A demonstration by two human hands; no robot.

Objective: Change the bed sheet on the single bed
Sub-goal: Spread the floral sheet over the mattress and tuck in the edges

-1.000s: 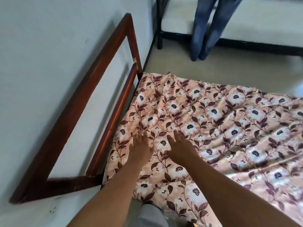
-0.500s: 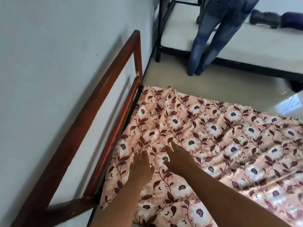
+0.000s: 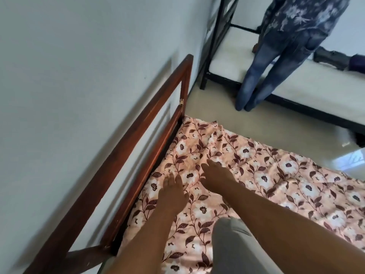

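Observation:
A pink bed sheet (image 3: 276, 175) with white flowers and dark maroon leaves covers the single bed. My left hand (image 3: 172, 191) lies flat on the sheet near the wooden headboard (image 3: 158, 109), fingers straight. My right hand (image 3: 216, 176) presses flat on the sheet just right of it, fingers stretched toward the far corner. The sheet is wrinkled around the far corner by the headboard. My knee in grey trousers (image 3: 235, 246) rests on the bed between my forearms.
A white wall (image 3: 79, 76) runs along the left behind the headboard. Across a strip of pale floor (image 3: 246, 123), a person in jeans (image 3: 276, 62) stands by a black metal-framed bed (image 3: 316, 89) with a bare white mattress. Dark items lie on that mattress at far right.
Both hands have slid forward over the sheet toward the far corner. The view has tilted up, showing more of the standing person, and my knee has come onto the bed.

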